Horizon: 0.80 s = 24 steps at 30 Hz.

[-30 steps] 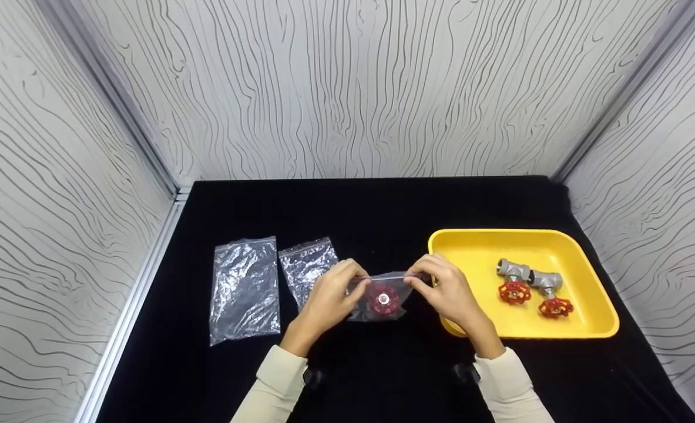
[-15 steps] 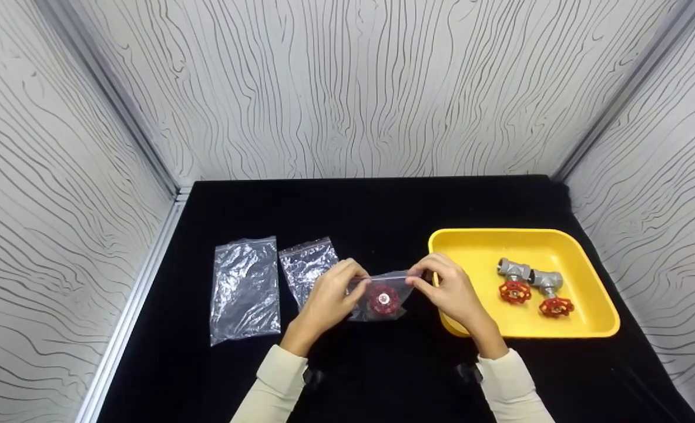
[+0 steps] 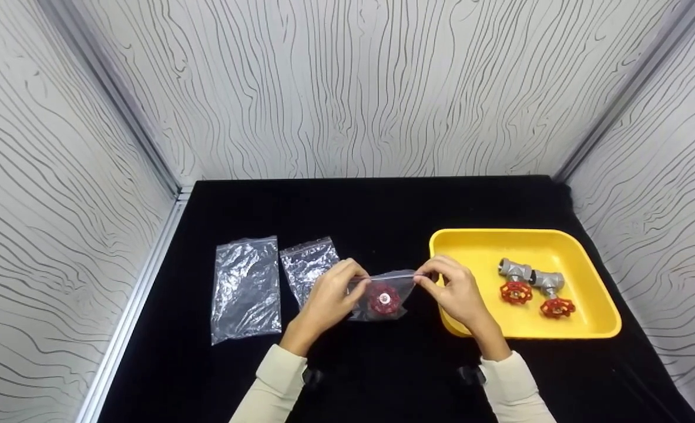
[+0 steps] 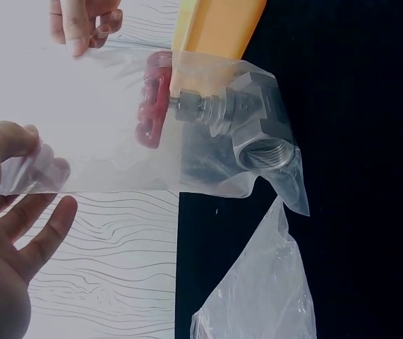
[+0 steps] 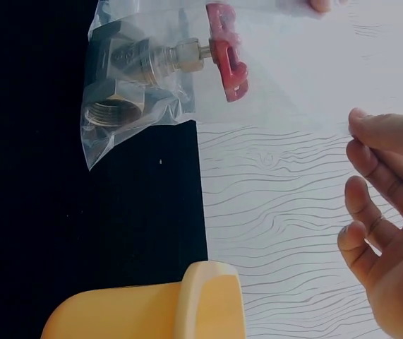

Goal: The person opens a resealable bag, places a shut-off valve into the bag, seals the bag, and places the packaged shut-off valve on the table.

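Observation:
Between the two hands a clear zip bag (image 3: pixel 405 286) is stretched by its top edge. Inside it sits a metal valve with a red handwheel (image 3: pixel 384 299); the left wrist view shows its grey threaded body (image 4: pixel 257 127) at the bag's bottom. My left hand (image 3: pixel 331 296) pinches the bag's left top corner between thumb and fingers. At the right top corner, my right hand (image 3: pixel 456 292) has thumb and forefinger pressed together on the zip edge, its other fingers loosely bent in the right wrist view.
On the right stands a yellow tray (image 3: pixel 470 236) holding two valves with red handwheels (image 3: pixel 516 292). Left of the hands, two flat clear zip bags (image 3: pixel 245 291) lie on the black cloth (image 3: pixel 382 205); the left hand partly covers the nearer one. Patterned white walls enclose the table.
My right hand has slid slightly rightward along the top edge of the bag. The left hand and the bagged valve stay nearly where they were.

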Tool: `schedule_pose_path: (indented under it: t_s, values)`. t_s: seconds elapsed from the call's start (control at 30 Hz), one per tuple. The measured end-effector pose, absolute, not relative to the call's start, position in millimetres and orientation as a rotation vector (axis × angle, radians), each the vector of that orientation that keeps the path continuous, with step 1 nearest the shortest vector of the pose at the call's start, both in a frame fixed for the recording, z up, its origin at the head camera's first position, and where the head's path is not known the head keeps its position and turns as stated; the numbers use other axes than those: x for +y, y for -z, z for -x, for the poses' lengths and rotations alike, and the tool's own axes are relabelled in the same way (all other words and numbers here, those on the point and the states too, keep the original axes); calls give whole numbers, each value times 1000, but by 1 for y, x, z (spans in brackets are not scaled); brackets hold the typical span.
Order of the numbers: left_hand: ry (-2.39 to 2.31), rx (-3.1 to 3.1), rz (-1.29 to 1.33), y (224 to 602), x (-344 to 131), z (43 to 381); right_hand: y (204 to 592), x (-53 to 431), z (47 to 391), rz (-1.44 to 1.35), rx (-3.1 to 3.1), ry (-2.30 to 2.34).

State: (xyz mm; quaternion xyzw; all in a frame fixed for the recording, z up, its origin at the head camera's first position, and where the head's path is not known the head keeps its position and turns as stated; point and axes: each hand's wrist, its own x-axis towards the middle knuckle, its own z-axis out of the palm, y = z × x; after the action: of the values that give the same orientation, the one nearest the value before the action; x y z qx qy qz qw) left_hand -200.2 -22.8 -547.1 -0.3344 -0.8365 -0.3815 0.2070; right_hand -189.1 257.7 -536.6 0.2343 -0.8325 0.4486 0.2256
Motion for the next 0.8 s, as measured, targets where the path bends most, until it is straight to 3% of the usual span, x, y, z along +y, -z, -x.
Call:
schedule_pose_path:
  t_s: [0.33,0.53,0.8]
  values:
    - [1050,-2314,924,547,-22,201,544,253,186,-528,-2333,-1376]
    - [1070,-2334,910,546,-23,201,566,243,177,-393,-2427,-1588]
    - [1105,-2347,895,547,-23,201,599,229,168,-410,-2550,-1791]
